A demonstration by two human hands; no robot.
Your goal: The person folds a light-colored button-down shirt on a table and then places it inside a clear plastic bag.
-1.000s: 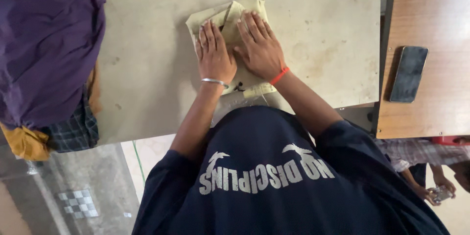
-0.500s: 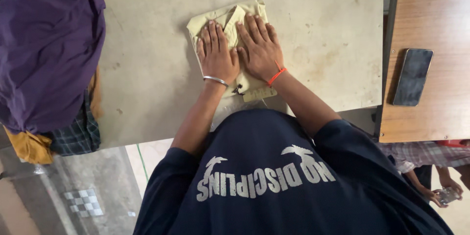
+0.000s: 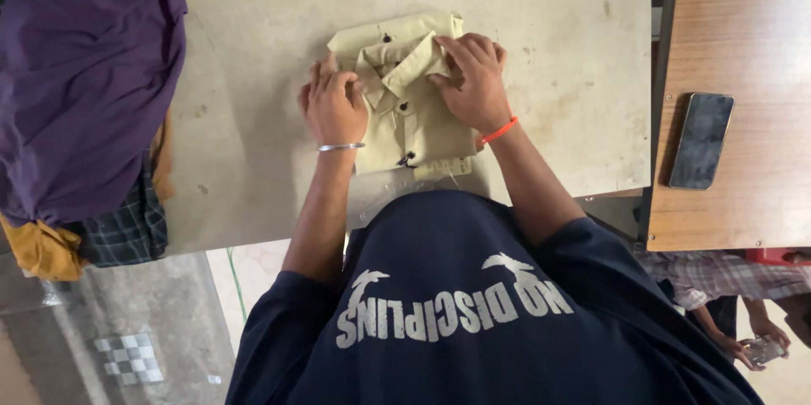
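At the far left of the pale, stained tabletop (image 3: 253, 0) lies a heap of clothes — a large purple cloth (image 3: 84, 76) draped on top, with a dark checked garment (image 3: 127, 228) and a mustard-yellow fabric (image 3: 42, 249) showing beneath its near edge.

Toward the middle, the left hand (image 3: 332, 105), a thin silver bangle (image 3: 340, 147) at its wrist, curls its fingers around the left edge of a folded pale yellow-green button-up shirt (image 3: 405, 118), gripping the fabric there. The shirt lies flat on the tabletop near its near edge, collar toward the far side, dark buttons running down its front. A small tag (image 3: 443, 168) shows at its near edge.

The right hand (image 3: 475, 84), with an orange thread band (image 3: 498, 130) at the wrist, rests on the right side of the shirt — its fingers are bent and pinch the collar's right point. Both forearms reach in from the person's dark navy T-shirt (image 3: 473, 320), which fills the near part of the view.

Further right, a wooden brown table (image 3: 743, 25) stands just beside the pale one, and a dark smartphone (image 3: 701, 141) lies flat on it. At the near right corner another person's hand (image 3: 756, 346) holds a small object, below a checked sleeve (image 3: 726, 274).
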